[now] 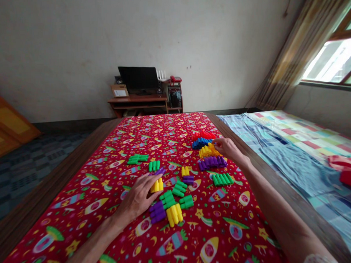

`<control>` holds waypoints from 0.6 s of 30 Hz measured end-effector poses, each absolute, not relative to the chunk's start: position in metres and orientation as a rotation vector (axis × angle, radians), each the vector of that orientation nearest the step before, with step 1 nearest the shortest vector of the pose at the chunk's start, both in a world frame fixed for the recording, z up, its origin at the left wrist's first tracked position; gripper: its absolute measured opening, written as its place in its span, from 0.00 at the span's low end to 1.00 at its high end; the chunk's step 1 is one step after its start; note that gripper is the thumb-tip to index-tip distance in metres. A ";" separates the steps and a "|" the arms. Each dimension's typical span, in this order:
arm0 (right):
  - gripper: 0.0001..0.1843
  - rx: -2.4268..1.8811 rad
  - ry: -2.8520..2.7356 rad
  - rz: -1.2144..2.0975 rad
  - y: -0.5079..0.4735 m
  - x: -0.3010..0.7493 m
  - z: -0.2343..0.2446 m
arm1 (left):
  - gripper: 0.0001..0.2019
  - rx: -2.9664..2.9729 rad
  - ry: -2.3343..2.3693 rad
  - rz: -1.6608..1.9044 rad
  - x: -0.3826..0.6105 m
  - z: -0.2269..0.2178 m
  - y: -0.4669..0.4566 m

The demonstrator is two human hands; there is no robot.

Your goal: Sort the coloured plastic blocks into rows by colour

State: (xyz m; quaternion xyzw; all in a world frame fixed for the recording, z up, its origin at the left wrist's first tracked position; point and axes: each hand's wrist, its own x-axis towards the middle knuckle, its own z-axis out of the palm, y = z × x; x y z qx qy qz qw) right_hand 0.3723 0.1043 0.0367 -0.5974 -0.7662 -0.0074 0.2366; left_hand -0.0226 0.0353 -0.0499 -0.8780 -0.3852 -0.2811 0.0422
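Note:
My left hand [139, 196] rests low over the red cloth, thumb and forefinger around a yellow ribbed toy block [157, 185]. At its fingertips lies a purple block [159, 171]. Near the thumb sit a green block [167, 199], a purple block [157, 212] and another yellow block [174, 214]. Farther right, my right hand [226, 148] has its fingers pinched at the right end of a row of yellow blocks [206, 150]; the yellow piece there is partly hidden by the fingers. A blue row [201, 143] and a red row [203, 136] lie behind, a purple row [212, 163] in front.
Green blocks [222, 179] stand in a short row at the right. More loose green blocks [137, 159] lie at the left. The patterned red cloth [179, 246] covers a wooden table [86, 150]. A bed [297, 154] adjoins on the right; a monitor [138, 79] stands beyond.

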 end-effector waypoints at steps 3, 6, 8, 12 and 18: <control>0.16 -1.562 -2.063 0.002 0.102 0.375 0.033 | 0.23 -2.683 -1.177 -0.863 -0.023 -0.050 0.036; 0.13 -1.504 -2.015 -0.034 0.101 0.377 0.028 | 0.23 -2.683 -1.153 -0.879 -0.023 -0.051 0.036; 0.11 -1.475 -1.990 -0.078 0.102 0.378 0.023 | 0.23 -2.681 -1.146 -0.883 -0.023 -0.051 0.036; 0.09 -1.485 -1.950 -0.207 0.104 0.379 0.014 | 0.22 -2.682 -1.157 -0.879 -0.023 -0.051 0.036; 0.11 -1.468 -1.997 -0.415 0.102 0.378 0.004 | 0.23 -2.700 -1.162 -0.874 -0.021 -0.049 0.036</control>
